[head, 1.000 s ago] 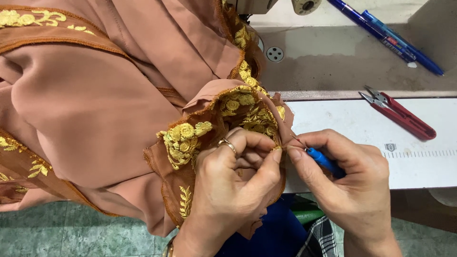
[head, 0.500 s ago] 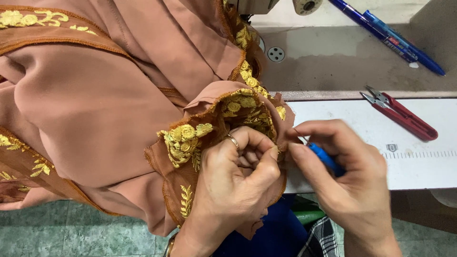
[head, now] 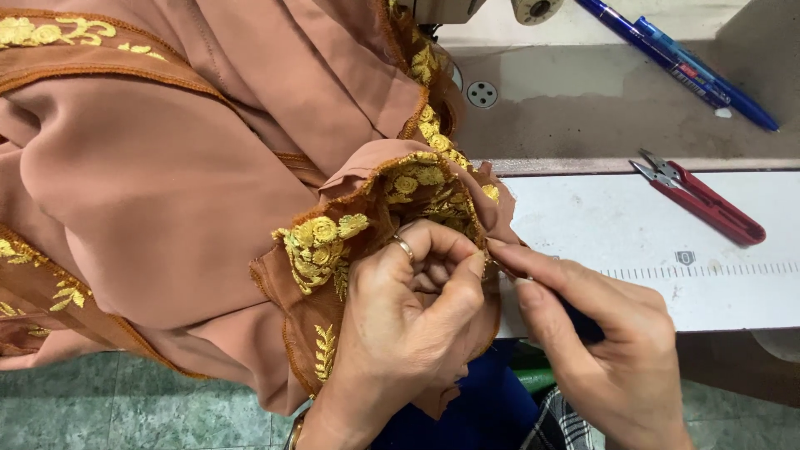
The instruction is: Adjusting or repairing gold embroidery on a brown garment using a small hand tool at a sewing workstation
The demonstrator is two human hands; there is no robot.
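Observation:
A large brown-pink garment [head: 167, 183] with yellow floral embroidery along its edges drapes over the left of the view. My left hand [head: 408, 325], a ring on one finger, pinches the embroidered edge of the garment between thumb and fingers. My right hand [head: 600, 350] meets it from the right, fingertips at the same spot on the edge, and grips a small blue tool that is mostly hidden inside the palm. The two hands touch at the fabric.
Red thread snips [head: 704, 200] lie on the white table [head: 633, 242] with a printed ruler strip. Two blue pens [head: 675, 58] rest at the back right. A sewing machine base [head: 500, 10] sits at the top. Green tiled floor [head: 108, 408] shows below.
My right hand has closed more over the blue tool, hiding it, and pushed its fingertips left against the fabric edge. My left hand keeps its pinch.

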